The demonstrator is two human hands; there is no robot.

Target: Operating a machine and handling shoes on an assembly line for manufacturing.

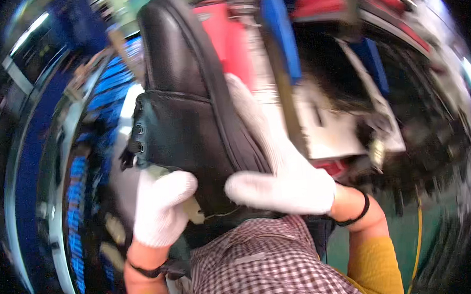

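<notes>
A black leather lace-up shoe (pixel 183 128) fills the middle of the head view, its rounded toe pointing away from me and its side turned up. Metal eyelets show along its left edge, and the dark sole runs down its right edge. My right hand (pixel 286 181), in a white knit glove, wraps the sole near the heel, with the thumb lying over the shoe's side. At the ankle opening, my left hand (pixel 166 205), gloved the same way, is closed with the thumb bent inward. A small pale piece (pixel 194 211) shows by its fingers.
On the left runs a rack with blue rollers (pixel 110 82). Beyond the shoe stands a red object (pixel 229 45), blurred. To the right are an upright blue panel (pixel 282 31), a white board (pixel 332 133) and dark machinery. A yellow line (pixel 417 233) crosses the green floor.
</notes>
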